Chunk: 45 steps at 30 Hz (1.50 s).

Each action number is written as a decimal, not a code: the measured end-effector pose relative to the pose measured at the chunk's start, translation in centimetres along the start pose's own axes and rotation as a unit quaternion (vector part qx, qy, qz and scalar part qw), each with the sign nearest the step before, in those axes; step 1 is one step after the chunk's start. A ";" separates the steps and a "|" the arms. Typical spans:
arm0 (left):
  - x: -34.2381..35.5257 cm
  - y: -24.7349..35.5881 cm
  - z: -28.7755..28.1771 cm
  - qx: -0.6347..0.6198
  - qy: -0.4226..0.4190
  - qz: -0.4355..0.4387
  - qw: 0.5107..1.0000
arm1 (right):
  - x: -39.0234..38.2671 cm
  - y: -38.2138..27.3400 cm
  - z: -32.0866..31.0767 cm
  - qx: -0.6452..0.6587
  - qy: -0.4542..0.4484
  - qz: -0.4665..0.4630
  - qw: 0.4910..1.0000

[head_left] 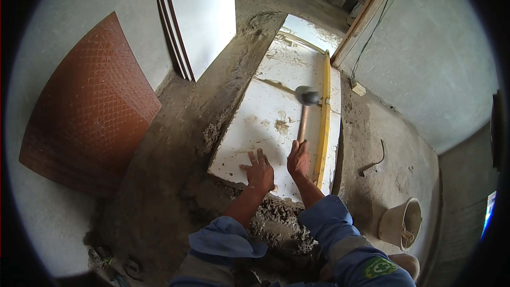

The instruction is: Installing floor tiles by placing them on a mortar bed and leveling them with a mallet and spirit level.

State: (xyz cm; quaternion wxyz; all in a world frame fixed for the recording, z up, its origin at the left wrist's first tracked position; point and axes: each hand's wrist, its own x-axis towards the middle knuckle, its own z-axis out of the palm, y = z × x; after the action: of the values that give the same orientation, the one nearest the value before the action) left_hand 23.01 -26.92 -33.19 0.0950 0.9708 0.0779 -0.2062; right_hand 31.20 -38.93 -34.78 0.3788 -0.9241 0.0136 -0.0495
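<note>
My right hand (299, 159) is closed around the wooden handle of a mallet (303, 122). Its dark, rounded head is blurred and sits over the white floor tiles, next to a long yellow straightedge (323, 138). Whether the head touches the tile cannot be made out. On the near white tile (249, 127) rests my left hand (258, 172), its fingers spread and nothing in it. Smears of grey mortar mark the tile faces, and a joint runs across between the near tile and the farther tile (292, 61).
Rough wet mortar (279, 223) borders the near tile edge. White tiles (204, 18) lean against the left wall, beside a reddish-brown patterned sheet (93, 106). To the right are a trowel-like tool (374, 167) and a bucket (388, 227). A cable (374, 29) hangs down the right wall.
</note>
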 end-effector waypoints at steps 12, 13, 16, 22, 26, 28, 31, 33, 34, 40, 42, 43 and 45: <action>0.1 -0.1 -1.4 0.005 -0.013 -0.007 1.000 | 1.2 -2.2 -1.2 -0.035 -0.024 -0.068 0.997; 0.3 -0.6 -1.9 0.004 -0.021 0.005 1.000 | 1.4 -2.9 -1.4 -0.036 -0.026 -0.071 0.997; 1.2 -2.0 -1.6 -0.005 -0.010 0.012 1.000 | 1.3 -4.8 -1.7 0.151 0.054 -0.163 0.974; 3.0 -2.3 -1.3 -0.003 0.052 0.007 0.999 | 4.0 -4.4 0.1 0.124 -0.012 -0.151 0.981; 3.6 -2.0 -1.8 -0.017 0.051 0.006 0.999 | 6.5 -1.0 2.8 -0.125 -0.134 -0.043 0.982; 3.5 -2.4 -1.5 -0.010 0.050 0.002 0.999 | 5.7 -2.2 2.7 -0.061 -0.105 -0.052 0.991; 3.3 -1.9 -1.9 -0.016 0.048 0.002 0.999 | 5.0 -1.3 2.5 0.001 -0.057 -0.066 0.996; 3.2 -1.8 -1.8 -0.019 0.043 0.000 0.999 | 4.5 -0.5 2.3 -0.104 -0.126 -0.043 0.986; 3.1 -1.9 -1.8 -0.018 0.043 -0.001 0.999 | 4.4 -0.6 2.0 -0.100 -0.135 -0.039 0.985; 3.1 -1.6 -1.6 -0.015 0.046 0.005 0.999 | 2.8 -0.2 0.4 -0.138 -0.148 -0.041 0.978; 3.3 -1.6 -1.6 -0.007 0.032 -0.003 0.999 | 2.6 -0.5 -1.0 -0.086 -0.122 -0.050 0.988; 3.5 -2.0 -1.6 -0.006 0.030 -0.002 1.000 | 2.1 -1.6 -2.0 -0.030 -0.101 -0.064 0.992; 3.6 -1.9 -1.5 0.000 0.032 -0.006 0.999 | -0.8 -2.9 -4.7 -0.006 -0.061 -0.064 0.996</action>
State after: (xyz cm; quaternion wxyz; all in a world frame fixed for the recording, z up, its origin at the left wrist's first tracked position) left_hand 26.45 -24.37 -33.64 0.0911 0.9764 0.0867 -0.1756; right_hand 29.89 -40.14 -29.48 0.3695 -0.9266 -0.0686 -0.0168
